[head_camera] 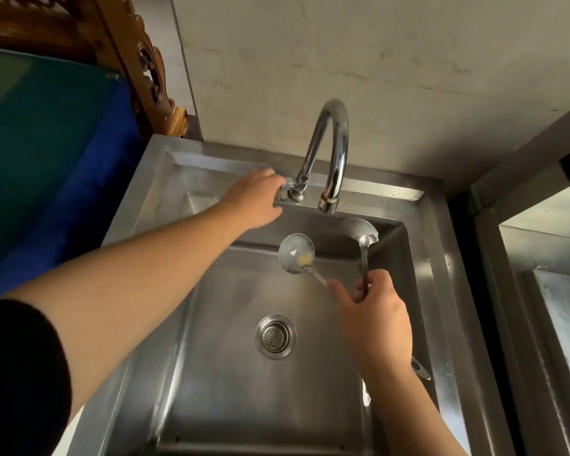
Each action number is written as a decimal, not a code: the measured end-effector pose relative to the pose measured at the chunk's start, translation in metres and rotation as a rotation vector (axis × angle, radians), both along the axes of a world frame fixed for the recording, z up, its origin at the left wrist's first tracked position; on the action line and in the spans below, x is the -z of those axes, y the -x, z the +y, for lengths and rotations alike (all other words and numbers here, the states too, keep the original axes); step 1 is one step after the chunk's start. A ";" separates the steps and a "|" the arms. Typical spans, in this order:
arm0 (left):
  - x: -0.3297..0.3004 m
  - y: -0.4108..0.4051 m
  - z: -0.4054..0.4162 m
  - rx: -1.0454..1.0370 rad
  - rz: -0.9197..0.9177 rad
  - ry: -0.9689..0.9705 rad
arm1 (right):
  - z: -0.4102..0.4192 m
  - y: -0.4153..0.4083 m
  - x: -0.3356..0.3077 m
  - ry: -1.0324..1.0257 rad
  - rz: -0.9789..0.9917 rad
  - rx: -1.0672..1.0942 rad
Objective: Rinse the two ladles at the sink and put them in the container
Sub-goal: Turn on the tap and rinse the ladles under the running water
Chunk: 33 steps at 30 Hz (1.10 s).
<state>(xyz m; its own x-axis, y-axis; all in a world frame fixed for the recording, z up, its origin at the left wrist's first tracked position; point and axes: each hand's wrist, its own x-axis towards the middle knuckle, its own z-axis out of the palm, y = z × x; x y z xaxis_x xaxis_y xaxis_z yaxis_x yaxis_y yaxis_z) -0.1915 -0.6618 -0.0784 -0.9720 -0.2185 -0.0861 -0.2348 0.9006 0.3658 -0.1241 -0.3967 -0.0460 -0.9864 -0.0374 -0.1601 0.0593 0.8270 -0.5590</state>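
My right hand [375, 315] holds two steel ladles by their handles over the steel sink [435, 291]. The left ladle [296, 253] faces me, with yellowish residue in its bowl. The right ladle [359, 229] sits just under the spout of the curved faucet [338, 153]. No water comes from the spout. My left hand [257, 200] reaches across to the small tap handle [287, 186] at the faucet's base and its fingers close around it. The ends of the ladle handles stick out below my right wrist.
The sink drain strainer [275, 336] lies in the middle of the basin. A blue and green covered surface [46, 153] stands to the left. A carved wooden piece [145, 60] leans at the back left. Another steel unit [547, 291] is on the right.
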 end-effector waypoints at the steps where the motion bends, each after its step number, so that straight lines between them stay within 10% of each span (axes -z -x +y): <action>1: 0.000 0.008 -0.001 0.032 -0.012 0.027 | 0.000 0.000 0.000 0.000 0.012 0.000; 33: -0.024 0.054 -0.004 0.148 -0.203 0.047 | -0.010 0.029 -0.020 -0.014 0.075 -0.006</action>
<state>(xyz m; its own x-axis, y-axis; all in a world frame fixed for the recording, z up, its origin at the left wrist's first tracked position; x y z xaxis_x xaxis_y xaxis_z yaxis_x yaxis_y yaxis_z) -0.2460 -0.6660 -0.0543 -0.9576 -0.0831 -0.2757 -0.1633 0.9454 0.2821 -0.1530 -0.4067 -0.0260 -0.9954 -0.0415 -0.0866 0.0131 0.8348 -0.5503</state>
